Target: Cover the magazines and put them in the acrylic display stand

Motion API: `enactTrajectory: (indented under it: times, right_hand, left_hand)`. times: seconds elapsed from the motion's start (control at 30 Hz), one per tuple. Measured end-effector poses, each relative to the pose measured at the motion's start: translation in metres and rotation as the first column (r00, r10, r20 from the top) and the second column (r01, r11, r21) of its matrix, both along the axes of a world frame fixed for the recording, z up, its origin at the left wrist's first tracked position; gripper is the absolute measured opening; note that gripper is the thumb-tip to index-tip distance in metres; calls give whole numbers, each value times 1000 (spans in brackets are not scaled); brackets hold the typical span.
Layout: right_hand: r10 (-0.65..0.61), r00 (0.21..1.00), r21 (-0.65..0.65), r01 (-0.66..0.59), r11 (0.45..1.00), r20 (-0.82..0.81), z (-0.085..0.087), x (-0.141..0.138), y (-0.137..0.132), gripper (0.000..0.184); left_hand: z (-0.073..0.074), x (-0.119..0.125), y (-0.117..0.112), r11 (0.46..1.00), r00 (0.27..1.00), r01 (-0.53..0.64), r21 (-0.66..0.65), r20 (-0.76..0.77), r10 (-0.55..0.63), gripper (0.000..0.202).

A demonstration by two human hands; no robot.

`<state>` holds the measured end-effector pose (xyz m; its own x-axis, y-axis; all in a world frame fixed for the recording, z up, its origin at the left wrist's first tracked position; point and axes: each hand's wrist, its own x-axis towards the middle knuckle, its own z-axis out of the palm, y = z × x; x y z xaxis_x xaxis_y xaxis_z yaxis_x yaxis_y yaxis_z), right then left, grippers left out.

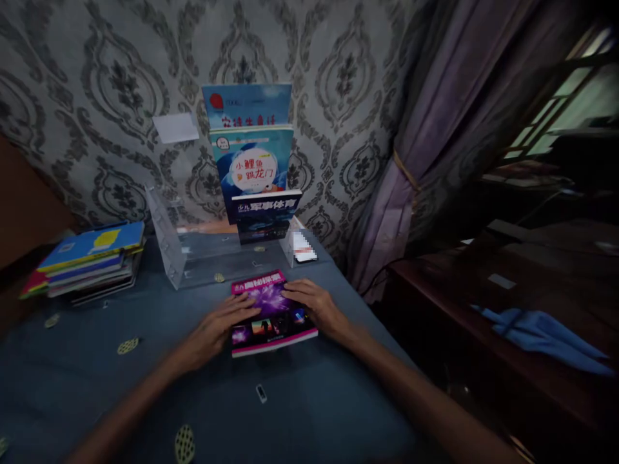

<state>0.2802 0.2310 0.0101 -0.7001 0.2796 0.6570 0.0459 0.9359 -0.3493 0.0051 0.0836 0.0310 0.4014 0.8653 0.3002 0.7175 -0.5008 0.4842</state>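
Note:
A purple and black book [275,316] with a pink border and white Chinese lettering lies face up, low over the cloth. My left hand [215,332] holds its left side, the fingers stretched across the cover. From the other edge, my right hand [319,306] grips the book with its fingertips on top. Both thumbs are hidden. Just beyond stands a clear stepped rack [167,238]. On its right part several books stand upright in tiers: a dark blue one [265,222] in front, a teal one [254,161] behind it, and a light blue one [249,103] at the back.
A stack of books [94,261] lies on the left of the blue cloth-covered table [120,399]. A phone [304,248] leans by the rack's right end. Patterned wallpaper backs the table. To the right are a purple curtain [411,161] and a dark surface bearing blue fabric [536,335].

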Motion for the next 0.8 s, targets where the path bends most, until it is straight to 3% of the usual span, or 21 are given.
enactTrajectory:
  times: [0.07,0.13,0.4,0.47,0.53,0.63,0.8]
  right_hand:
    - [-3,989,20,0,1000,150,-14,0,-4,42]
    - [-13,968,32,5,999,249,-18,0,-7,43]
    - [-31,903,36,18,999,428,6,0,-13,42]
    - [-38,890,34,26,999,454,10,-6,-16,40]
    - [-36,887,23,29,999,460,12,-20,-20,40]
    - [-12,899,-16,21,1000,438,12,-52,-27,43]
    - [63,911,-53,-46,998,408,8,-110,-32,59]
  left_hand:
    - [-15,1,-7,997,994,-2,-78,-111,-6,61]
    - [-19,3,-11,994,983,-1,-111,-180,-19,65]
    - [-5,-4,-9,980,968,60,-190,-230,-104,68]
    - [-11,-7,-6,988,980,7,-156,-195,-38,56]
    - [-20,-11,-2,990,982,-114,-78,-157,101,44]
    - [-35,-19,5,959,954,-278,47,-99,281,42]
    - [-39,-24,9,953,956,-283,108,-52,290,41]
